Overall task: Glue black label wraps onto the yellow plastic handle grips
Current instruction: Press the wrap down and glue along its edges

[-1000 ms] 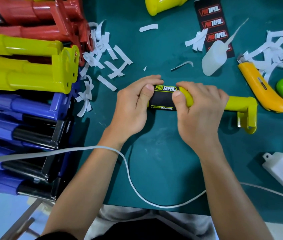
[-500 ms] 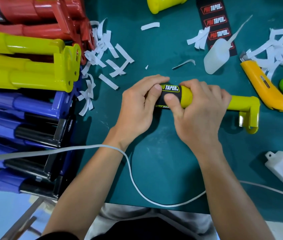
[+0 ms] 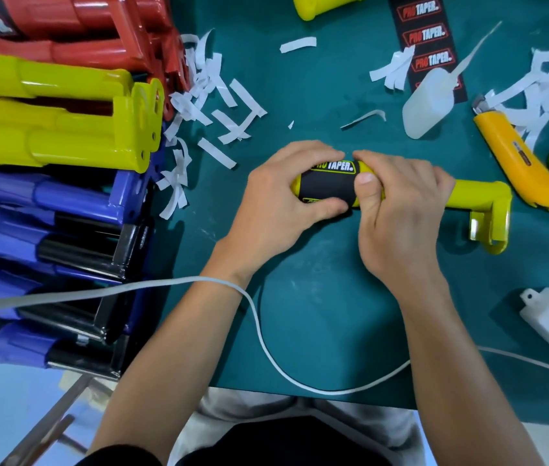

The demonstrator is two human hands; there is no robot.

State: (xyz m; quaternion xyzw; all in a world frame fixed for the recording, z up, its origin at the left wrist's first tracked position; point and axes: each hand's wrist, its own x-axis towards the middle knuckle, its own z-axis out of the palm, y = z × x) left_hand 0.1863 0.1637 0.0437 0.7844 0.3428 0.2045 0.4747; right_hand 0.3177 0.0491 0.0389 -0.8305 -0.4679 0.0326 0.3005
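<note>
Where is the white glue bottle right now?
In the head view, the translucent white plastic glue bottle lies upper right, overlapping the black label strip, just left of the orange utility knife.

You have bright, even overhead light: soft shadows on the tabletop (image 3: 316, 314), glare on the stacked grips (image 3: 65, 142) at its left edge, picture corners bowed and blurred.

**Colours on our bench**

We see a yellow handle grip (image 3: 474, 193) wearing a black label wrap (image 3: 328, 185) lettered yellow and white. Around it we note a teal table (image 3: 316, 314), white paper strips (image 3: 229, 95), red grips (image 3: 81, 28), blue grips (image 3: 31, 196) and an orange knife (image 3: 518, 163).
</note>
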